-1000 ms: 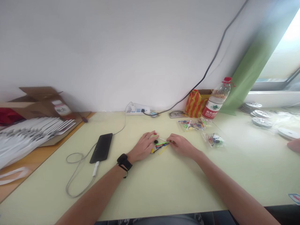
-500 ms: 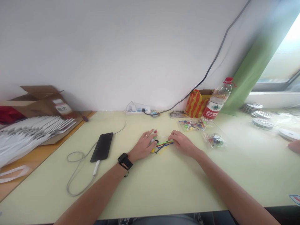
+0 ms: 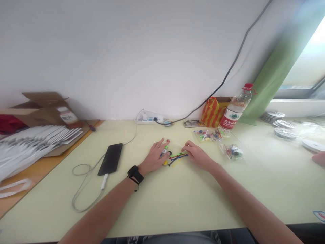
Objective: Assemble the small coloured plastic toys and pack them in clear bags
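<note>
Left hand (image 3: pixel 151 159), right hand (image 3: pixel 198 157) flank sticks (image 3: pixel 178 156), seemingly mid-table (image 3: pixel 177 200).

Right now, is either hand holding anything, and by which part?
The right hand seems to pinch the coloured sticks by their right ends; the left hand lies open, holding nothing.

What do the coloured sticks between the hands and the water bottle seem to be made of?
Coloured sticks: probably plastic, judging by their bright, even colours; too small to be sure. Water bottle: thin, clear, glossy plastic, see-through, with a red cap.
</note>
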Demonstrator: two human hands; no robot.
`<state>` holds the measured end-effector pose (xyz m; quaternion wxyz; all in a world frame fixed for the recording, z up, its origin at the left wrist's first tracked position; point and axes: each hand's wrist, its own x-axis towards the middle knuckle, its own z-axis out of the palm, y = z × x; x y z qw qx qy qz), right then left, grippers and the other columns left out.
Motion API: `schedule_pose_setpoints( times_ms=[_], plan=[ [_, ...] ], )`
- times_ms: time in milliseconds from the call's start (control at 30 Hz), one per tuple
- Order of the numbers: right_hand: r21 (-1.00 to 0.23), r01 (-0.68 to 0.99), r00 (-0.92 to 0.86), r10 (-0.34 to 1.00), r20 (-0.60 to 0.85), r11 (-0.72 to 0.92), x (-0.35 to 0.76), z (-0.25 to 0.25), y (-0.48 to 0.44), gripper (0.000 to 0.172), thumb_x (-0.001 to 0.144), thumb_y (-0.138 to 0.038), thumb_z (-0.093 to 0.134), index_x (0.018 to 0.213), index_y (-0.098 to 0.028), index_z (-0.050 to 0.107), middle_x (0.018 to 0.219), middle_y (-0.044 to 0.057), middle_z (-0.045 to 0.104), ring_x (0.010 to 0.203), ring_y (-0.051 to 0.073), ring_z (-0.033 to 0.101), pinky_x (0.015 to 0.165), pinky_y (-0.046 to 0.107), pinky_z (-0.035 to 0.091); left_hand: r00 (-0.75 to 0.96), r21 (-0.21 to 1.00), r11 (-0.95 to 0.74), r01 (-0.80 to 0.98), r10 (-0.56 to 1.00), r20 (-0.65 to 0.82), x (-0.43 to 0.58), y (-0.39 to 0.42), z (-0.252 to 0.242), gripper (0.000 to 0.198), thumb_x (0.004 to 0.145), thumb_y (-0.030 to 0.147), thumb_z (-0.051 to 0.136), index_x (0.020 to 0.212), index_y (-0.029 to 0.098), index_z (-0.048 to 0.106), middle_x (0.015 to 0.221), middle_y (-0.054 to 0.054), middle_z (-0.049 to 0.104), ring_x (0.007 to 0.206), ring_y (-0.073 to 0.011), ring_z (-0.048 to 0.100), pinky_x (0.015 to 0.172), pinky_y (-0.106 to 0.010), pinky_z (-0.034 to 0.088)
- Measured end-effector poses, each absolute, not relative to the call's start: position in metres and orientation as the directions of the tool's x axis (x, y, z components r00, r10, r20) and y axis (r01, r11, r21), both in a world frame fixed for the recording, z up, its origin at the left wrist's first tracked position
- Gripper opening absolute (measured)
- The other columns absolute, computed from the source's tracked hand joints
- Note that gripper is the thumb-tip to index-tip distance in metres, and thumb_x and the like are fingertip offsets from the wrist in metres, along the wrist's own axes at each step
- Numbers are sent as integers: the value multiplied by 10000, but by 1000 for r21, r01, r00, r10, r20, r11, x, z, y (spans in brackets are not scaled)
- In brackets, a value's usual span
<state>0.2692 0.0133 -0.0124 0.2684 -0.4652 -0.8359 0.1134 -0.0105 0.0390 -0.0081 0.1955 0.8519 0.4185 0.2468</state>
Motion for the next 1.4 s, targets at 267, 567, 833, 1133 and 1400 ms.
schedule_pose_setpoints(
  times_ms=[267, 567, 833, 1133, 1400],
  plan=[
    [-481, 670, -419, 823, 384, 566, 264, -16, 14, 422, 953, -34, 382, 1213, -216, 658, 1201, 99, 602, 1057, 219, 648, 964, 339, 533, 491, 586, -564, 582, 818, 300, -10, 42, -13, 625, 1033, 488, 542, 1609, 291, 402, 1596, -77, 513, 1472, -304, 431, 1226, -477, 360],
    [-501, 587, -423, 768, 481, 636, 244, -24, 27, 487, 905, 6, 374, 1247, -202, 649, 1285, 136, 615, 1153, 250, 624, 1000, 409, 527, 478, 577, -562, 593, 822, 309, -7, 41, -13, 518, 1025, 444, 552, 1493, 222, 535, 1458, -104, 612, 1393, -311, 482, 1198, -479, 391],
    [-567, 546, -324, 780, 536, 616, 253, -20, 28, 290, 886, -30, 457, 883, -198, 693, 962, 83, 685, 858, 221, 670, 794, 355, 531, 460, 585, -542, 604, 836, 299, -6, 41, -14, 537, 1024, 434, 554, 1514, 218, 505, 1544, -121, 543, 1422, -325, 461, 1198, -512, 385],
    [-549, 575, -201, 755, 624, 607, 267, -20, 28, 261, 905, -56, 468, 906, -203, 683, 984, 88, 684, 859, 230, 670, 785, 370, 514, 443, 615, -542, 573, 836, 325, -7, 41, -12, 393, 1006, 379, 589, 1372, 237, 615, 1392, -95, 640, 1332, -306, 527, 1153, -482, 421],
    [-510, 528, -263, 701, 663, 680, 262, -15, 18, 271, 956, -81, 467, 1019, -219, 692, 1042, 97, 679, 891, 230, 675, 792, 379, 532, 334, 598, -526, 604, 849, 410, -9, 42, -15, 173, 876, 179, 650, 1038, 232, 679, 1106, -50, 697, 1093, -276, 626, 986, -433, 507]
  ],
)
